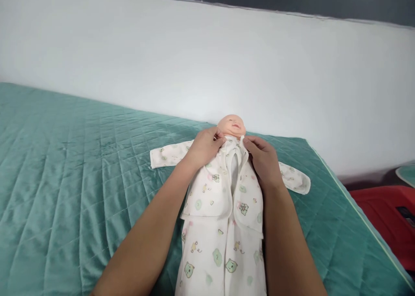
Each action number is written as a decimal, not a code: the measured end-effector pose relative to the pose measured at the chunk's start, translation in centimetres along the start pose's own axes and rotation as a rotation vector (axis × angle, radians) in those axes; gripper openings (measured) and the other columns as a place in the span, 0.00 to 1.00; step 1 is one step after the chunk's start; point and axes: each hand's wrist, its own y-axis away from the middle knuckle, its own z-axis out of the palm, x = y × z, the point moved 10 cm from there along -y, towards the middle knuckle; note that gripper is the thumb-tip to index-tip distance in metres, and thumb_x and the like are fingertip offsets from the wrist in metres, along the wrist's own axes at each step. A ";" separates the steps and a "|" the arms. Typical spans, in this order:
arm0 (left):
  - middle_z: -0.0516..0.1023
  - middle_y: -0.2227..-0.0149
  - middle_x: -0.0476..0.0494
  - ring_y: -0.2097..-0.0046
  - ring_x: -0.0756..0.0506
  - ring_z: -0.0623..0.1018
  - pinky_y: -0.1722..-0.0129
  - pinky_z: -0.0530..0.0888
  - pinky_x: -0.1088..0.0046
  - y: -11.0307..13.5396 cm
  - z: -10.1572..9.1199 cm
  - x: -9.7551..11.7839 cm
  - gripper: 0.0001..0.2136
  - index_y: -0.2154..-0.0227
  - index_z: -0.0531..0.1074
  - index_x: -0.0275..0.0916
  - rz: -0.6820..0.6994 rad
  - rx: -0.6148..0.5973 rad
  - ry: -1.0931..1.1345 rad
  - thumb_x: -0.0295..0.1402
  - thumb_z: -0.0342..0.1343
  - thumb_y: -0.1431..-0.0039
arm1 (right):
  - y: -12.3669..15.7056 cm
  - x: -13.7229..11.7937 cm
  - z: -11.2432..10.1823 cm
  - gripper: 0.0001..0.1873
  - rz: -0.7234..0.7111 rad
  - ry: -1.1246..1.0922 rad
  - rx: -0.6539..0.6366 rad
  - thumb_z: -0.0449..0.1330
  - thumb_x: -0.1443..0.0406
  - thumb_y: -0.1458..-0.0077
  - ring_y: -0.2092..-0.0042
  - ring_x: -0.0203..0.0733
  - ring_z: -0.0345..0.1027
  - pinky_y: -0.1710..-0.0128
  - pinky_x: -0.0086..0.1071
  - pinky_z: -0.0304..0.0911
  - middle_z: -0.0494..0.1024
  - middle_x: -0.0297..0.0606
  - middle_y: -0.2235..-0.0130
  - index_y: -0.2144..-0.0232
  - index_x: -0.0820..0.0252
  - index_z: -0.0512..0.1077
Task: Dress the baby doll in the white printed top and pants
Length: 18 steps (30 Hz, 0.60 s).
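A baby doll (231,125) lies on its back on a teal quilted bed (74,157), head toward the wall. It wears a white printed jacket (214,192) and matching trousers (214,257), with both sleeves spread out sideways. My left hand (204,147) pinches the jacket's left collar edge beside the doll's neck. My right hand (264,160) pinches the right collar edge, fingers closed on the cloth just below the chin. The jacket front stands slightly apart down the chest.
A white wall (207,58) runs behind the bed. The bed's right edge slopes down at the right, with a red object (385,218) on the floor beyond it.
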 end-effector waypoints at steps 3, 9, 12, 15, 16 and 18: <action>0.77 0.70 0.48 0.67 0.48 0.73 0.60 0.68 0.70 0.1 -0.1 0.1 0.05 0.72 0.71 0.39 0.009 0.030 0.027 0.27 0.55 0.41 | -0.2 0.0 0.0 0.13 -0.042 0.031 -0.042 0.61 0.56 0.45 0.57 0.44 0.72 0.57 0.36 0.66 0.81 0.36 0.60 0.62 0.55 0.80; 0.74 0.75 0.51 0.71 0.49 0.72 0.67 0.67 0.72 -0.1 0.5 0.3 0.04 0.71 0.69 0.39 -0.010 0.024 0.271 0.30 0.55 0.40 | -0.3 -0.9 -0.2 0.13 -0.145 0.094 -0.060 0.62 0.56 0.45 0.54 0.45 0.72 0.50 0.41 0.65 0.81 0.37 0.56 0.60 0.54 0.80; 0.74 0.75 0.51 0.72 0.50 0.72 0.67 0.67 0.72 -0.6 1.0 0.8 0.05 0.72 0.70 0.39 -0.049 0.026 0.321 0.29 0.56 0.41 | -0.3 -1.0 -0.4 0.13 -0.160 0.095 -0.037 0.62 0.56 0.45 0.53 0.45 0.73 0.48 0.41 0.65 0.82 0.38 0.56 0.60 0.54 0.81; 0.75 0.75 0.50 0.71 0.50 0.72 0.66 0.67 0.71 -1.0 1.7 1.5 0.05 0.74 0.71 0.39 -0.074 0.011 0.272 0.28 0.56 0.43 | -0.4 -0.9 -0.6 0.13 -0.160 0.082 -0.008 0.62 0.57 0.44 0.54 0.44 0.73 0.48 0.41 0.66 0.82 0.38 0.56 0.60 0.55 0.81; 0.76 0.74 0.49 0.71 0.49 0.73 0.65 0.68 0.71 -1.0 1.8 1.7 0.05 0.74 0.71 0.39 -0.073 0.009 0.242 0.28 0.56 0.43 | -0.4 -1.0 -0.7 0.13 -0.163 0.079 0.000 0.62 0.57 0.44 0.54 0.44 0.73 0.48 0.41 0.66 0.82 0.38 0.56 0.60 0.55 0.81; 0.78 0.71 0.48 0.67 0.48 0.75 0.62 0.69 0.70 -0.9 1.8 1.8 0.04 0.74 0.72 0.38 -0.061 0.022 0.210 0.27 0.57 0.43 | -0.4 -1.2 -0.5 0.13 -0.174 0.083 0.000 0.61 0.57 0.44 0.54 0.44 0.73 0.48 0.41 0.66 0.81 0.38 0.56 0.60 0.55 0.80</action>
